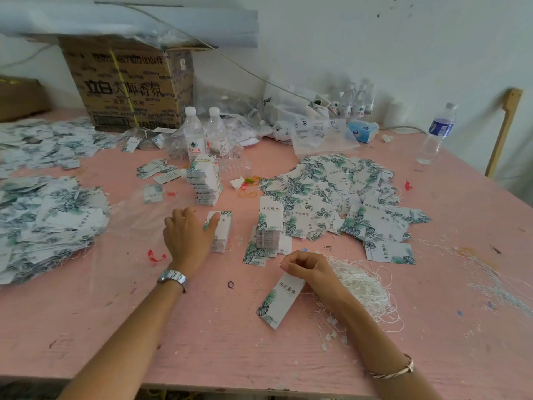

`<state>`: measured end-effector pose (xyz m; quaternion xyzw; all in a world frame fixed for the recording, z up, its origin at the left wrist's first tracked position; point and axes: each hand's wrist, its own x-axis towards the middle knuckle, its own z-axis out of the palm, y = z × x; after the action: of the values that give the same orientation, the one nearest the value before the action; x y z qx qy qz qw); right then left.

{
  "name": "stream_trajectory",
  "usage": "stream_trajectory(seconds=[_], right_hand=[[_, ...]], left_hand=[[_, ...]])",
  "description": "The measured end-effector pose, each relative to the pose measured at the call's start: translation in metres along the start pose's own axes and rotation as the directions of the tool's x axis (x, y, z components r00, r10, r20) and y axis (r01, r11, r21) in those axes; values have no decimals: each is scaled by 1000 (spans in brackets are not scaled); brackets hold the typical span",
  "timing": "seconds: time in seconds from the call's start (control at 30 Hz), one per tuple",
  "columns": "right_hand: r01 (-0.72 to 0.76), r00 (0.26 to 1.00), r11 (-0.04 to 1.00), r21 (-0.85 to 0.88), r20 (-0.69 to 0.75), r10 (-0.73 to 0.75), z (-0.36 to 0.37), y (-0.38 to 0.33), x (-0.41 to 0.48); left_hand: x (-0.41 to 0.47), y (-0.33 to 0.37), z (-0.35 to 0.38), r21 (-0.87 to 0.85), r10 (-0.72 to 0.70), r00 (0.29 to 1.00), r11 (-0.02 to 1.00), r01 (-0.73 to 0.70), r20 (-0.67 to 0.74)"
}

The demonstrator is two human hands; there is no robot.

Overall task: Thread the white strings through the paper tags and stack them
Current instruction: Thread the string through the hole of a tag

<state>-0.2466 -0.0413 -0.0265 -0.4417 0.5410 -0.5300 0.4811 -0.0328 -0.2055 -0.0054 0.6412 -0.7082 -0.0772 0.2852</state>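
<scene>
— Starting at the left of the frame, we see a heap of tags (49, 220). They are glossy, leaf-printed card fringed with string ends, so finished ones, we'd guess.

— Then our left hand (187, 235): thumb laid flat on the small stack (225, 226), fingers loosely bent beside it, gripping nothing. We reckon it squares and steadies those slippery rectangles.

— Right of that the tall stack (269, 226) stands within easy reach, probably the unthreaded supply.

— And our right hand (305, 268), low centre, pinches the top end of one tag (281, 301), presumably the punched end. The rest lies flat on the pink surface (173, 336).

— Whether a string is through it yet, we cannot tell. The white strings (363, 287) lie tangled just beside that wrist, thin and wiry.
</scene>
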Motion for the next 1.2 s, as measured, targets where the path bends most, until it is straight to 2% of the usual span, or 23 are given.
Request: stream_trajectory(seconds=[0.1, 0.2, 0.4, 0.6, 0.7, 0.77, 0.8, 0.87, 0.97, 1.2], right_hand=[[3, 1000, 1000, 3, 7, -3, 0, -1, 0], [1, 1000, 1000, -3, 14, -1, 0, -1, 0], [1, 1000, 1000, 8, 17, -1, 0, -3, -2], [-16, 1000, 999, 34, 7, 16, 0, -4, -2], [-18, 1000, 999, 41, 3, 17, -1, -5, -2], [-13, 1000, 999, 39, 6, 12, -1, -4, -2], [-9, 1000, 999, 42, 7, 8, -2, -4, -3], [2, 1000, 999, 48, -8, -1, -3, -3, -2], [23, 999, 997, 78, -41, -19, -6, 0, 1], [38, 999, 984, 174, -19, -35, -11, 6, 4]], left_hand=[[11, -11, 2, -51, -64, 989, 996, 71, 132], [16, -20, 4, -156, -95, 981, 980, 122, 169], [11, -23, 3, -207, -115, 992, 970, 125, 58], [0, -15, 2, -491, -169, 985, 857, 154, 14], [-23, 1, -3, -705, -91, 991, 696, 134, 99], [-46, 16, -6, -811, 35, 971, 558, 177, 236], [-57, 22, -6, -829, 105, 950, 523, 198, 293], [-76, 30, -3, -836, 211, 906, 502, 223, 368], [-94, 37, 6, -844, 298, 862, 483, 234, 409], [-108, 40, 16, -844, 327, 849, 487, 225, 415]])
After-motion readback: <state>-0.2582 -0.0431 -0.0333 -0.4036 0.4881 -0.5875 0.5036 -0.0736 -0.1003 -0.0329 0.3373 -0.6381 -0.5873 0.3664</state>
